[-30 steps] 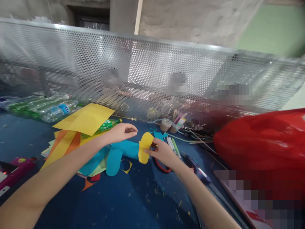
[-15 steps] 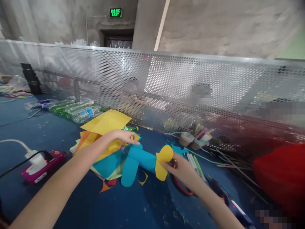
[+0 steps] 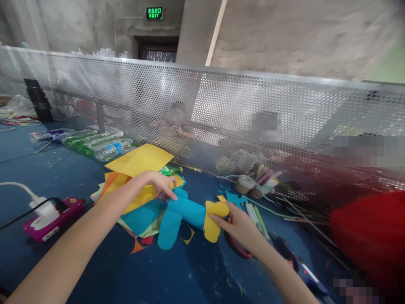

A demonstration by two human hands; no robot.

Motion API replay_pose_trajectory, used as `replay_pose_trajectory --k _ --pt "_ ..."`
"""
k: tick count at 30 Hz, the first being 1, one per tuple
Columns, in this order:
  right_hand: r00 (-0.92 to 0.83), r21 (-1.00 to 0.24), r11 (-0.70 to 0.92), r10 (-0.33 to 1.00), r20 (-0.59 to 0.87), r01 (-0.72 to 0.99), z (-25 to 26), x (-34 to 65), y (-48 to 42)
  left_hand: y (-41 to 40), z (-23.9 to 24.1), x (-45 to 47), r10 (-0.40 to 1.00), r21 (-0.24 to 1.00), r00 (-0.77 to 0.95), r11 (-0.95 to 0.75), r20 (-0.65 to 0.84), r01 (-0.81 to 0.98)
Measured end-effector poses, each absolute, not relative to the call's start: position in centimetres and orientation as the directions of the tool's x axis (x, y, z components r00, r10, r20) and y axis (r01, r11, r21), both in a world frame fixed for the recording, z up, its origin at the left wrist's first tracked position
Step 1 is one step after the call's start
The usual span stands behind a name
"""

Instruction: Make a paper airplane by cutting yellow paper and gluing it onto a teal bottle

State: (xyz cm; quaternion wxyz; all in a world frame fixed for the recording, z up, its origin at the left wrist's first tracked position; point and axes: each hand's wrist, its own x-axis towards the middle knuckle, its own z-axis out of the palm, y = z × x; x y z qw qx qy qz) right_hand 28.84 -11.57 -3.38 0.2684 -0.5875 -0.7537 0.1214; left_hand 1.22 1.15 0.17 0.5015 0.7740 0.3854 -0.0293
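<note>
A blue paper-wrapped bottle (image 3: 191, 212) lies tilted on the blue table, with rounded blue flaps on its sides; one flap (image 3: 169, 232) points toward me. My left hand (image 3: 163, 184) grips its left end, where a bit of clear plastic shows, with one finger along the top. At the other end is a yellow paper cutout (image 3: 213, 228) with rounded lobes. My right hand (image 3: 238, 223) pinches this cutout between thumb and fingers, against the blue end. Red-handled scissors (image 3: 238, 247) lie partly hidden under the right hand.
Coloured paper sheets (image 3: 139, 160) are stacked behind my left arm. Plastic bottles (image 3: 109, 150) lie farther back. A pink power strip (image 3: 53, 219) is at left. Markers (image 3: 261, 219), cups (image 3: 245, 184) and a glue gun (image 3: 297, 264) are at right. A perforated metal screen (image 3: 221, 105) borders the table.
The yellow cutout has turned at the bottle's end, its upper lobe tipping lower and to the right. My left hand's fingers have shifted slightly down and left. The view has moved slightly.
</note>
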Motion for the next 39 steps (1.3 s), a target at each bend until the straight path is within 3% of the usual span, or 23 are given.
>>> replay_pose_trajectory --k 9,20,28,31,34,39 --pt "-0.166 -0.450 0.280 0.947 0.276 0.848 -2.6 27.6 -12.0 1.7 -0.3 1.0 0.572 0.764 0.671 -0.115 -0.472 0.635" --pt "-0.160 -0.439 0.281 0.943 0.293 0.853 -2.5 27.0 -12.1 1.3 -0.1 1.2 0.522 0.726 0.706 -0.216 -0.479 0.652" --pt "-0.180 -0.555 0.315 0.941 0.286 0.770 -2.8 27.7 -12.0 1.4 -0.4 1.2 0.543 0.747 0.711 -0.210 -0.447 0.630" --pt "-0.096 -0.660 0.251 0.960 0.262 0.709 -1.9 29.6 -11.7 1.5 -0.4 1.1 0.553 0.782 0.727 -0.200 -0.408 0.591" --pt "0.133 -0.712 0.174 0.926 0.354 0.680 -0.4 32.3 -11.6 1.5 -0.3 1.0 0.576 0.824 0.735 -0.175 -0.358 0.539" --pt "0.364 -0.779 0.128 0.830 0.423 0.614 1.0 35.6 -11.8 2.3 -0.5 1.4 0.726 0.901 0.637 -0.058 -0.258 0.430"
